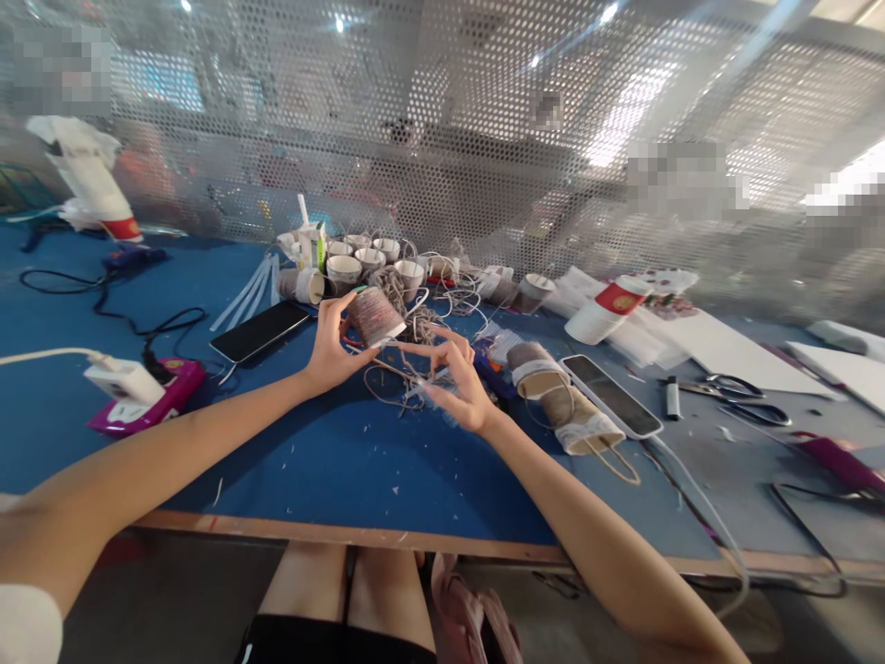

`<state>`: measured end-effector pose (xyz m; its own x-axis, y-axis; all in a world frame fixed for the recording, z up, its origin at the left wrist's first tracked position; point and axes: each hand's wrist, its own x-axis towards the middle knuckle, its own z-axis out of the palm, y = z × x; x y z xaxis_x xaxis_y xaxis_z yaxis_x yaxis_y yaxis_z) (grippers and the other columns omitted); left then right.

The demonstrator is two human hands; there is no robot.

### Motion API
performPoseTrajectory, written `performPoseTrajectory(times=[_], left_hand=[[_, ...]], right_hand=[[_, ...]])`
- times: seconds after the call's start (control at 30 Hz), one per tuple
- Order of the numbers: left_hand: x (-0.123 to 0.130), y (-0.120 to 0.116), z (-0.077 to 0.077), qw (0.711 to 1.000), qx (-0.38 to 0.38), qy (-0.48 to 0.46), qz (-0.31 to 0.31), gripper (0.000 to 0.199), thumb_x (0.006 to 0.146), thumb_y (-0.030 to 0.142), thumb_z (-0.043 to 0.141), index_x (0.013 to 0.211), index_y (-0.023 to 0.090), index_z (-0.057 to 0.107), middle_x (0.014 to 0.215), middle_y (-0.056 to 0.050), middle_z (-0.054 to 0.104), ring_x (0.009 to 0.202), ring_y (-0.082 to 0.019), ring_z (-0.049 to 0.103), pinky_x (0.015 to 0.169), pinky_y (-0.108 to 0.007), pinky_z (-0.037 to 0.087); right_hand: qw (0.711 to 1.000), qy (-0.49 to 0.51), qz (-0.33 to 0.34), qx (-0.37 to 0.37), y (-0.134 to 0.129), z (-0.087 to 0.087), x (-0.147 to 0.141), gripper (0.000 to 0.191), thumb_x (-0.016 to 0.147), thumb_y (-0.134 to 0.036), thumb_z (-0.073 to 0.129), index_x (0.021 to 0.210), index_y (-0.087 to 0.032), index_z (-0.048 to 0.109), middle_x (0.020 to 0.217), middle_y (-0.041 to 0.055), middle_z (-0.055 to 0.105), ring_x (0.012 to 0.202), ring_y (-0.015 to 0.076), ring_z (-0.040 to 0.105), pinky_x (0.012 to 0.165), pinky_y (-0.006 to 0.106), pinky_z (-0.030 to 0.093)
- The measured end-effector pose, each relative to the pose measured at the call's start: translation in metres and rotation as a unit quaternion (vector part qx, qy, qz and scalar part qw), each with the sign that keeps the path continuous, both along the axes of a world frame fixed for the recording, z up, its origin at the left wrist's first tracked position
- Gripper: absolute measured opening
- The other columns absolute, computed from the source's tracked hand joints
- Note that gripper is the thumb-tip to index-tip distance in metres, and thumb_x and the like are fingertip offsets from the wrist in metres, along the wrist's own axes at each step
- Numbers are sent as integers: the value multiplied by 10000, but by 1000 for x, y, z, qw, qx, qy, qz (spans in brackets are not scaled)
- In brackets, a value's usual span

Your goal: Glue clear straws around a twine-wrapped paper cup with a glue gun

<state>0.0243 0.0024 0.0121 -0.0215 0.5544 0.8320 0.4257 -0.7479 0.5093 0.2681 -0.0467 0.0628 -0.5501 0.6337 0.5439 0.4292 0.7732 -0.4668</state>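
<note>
A small cup wrapped in grey-brown cord (375, 316) is tilted on its side above the blue table, its white rim toward the lower right. My left hand (333, 349) grips it between thumb and fingers from the left. Just right of the cup is my right hand (454, 376), its index finger reaching toward the cup's rim and its thumb lower down. Whether anything thin lies between those fingers is too small to tell. Loose grey cord (420, 325) lies behind the hands, close to the cup.
Several wrapped cups (344, 269) stand behind. A black phone (260, 332) and purple power strip (148, 398) lie left. At right are two wrapped cups (579, 420), a white-edged phone (612, 397), scissors (737, 388) and a red-banded paper cup (608, 311).
</note>
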Motion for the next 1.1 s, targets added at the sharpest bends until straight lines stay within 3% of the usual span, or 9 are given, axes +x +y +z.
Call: performPoseTrajectory(times=[0.27,0.37,0.53,0.73,1.0,1.1], left_hand=[[0,0,0,1000,5,-16,-8,818,776,574,763,1432,265,385,1253,-100,425,1204,-250,508,903,-363,583],[0,1,-1,1000,4,-21,-8,818,775,579,760,1431,266,385,1248,-100,414,1201,-255,499,903,-371,583],[2,1,-1,999,18,-28,-24,810,779,611,738,1428,270,394,1258,-104,412,1217,-266,491,899,-373,583],[2,0,-1,999,10,-33,-23,804,778,570,761,1427,271,391,1267,-101,416,1223,-253,498,917,-362,573],[-1,7,-10,997,-21,-62,-37,860,751,618,751,1436,266,367,1289,-117,387,1237,-280,485,934,-395,572],[-1,8,-10,997,-26,-63,-40,863,747,609,758,1435,267,364,1312,-121,383,1271,-289,476,967,-408,560]], right_hand=[[994,81,-38,-55,0,6,0,226,816,-369,539,799,-267,337,1284,51,712,1374,333,387,1102,570,249],[995,84,-20,-48,0,7,0,216,818,-378,524,796,-267,339,1248,46,726,1303,327,425,1080,558,267],[999,23,3,-43,-2,2,-3,197,834,-401,526,832,-259,390,1365,34,668,1294,329,417,1049,561,282],[995,43,-64,-56,-3,5,-5,211,841,-401,517,814,-258,364,1311,56,692,1243,324,432,1057,569,284],[970,129,-201,-45,1,10,-2,204,883,-415,426,794,-260,328,1122,81,753,963,301,489,956,525,336],[973,133,-188,-23,-1,10,-1,189,868,-427,429,797,-268,355,1128,72,751,1009,314,497,994,534,327]])
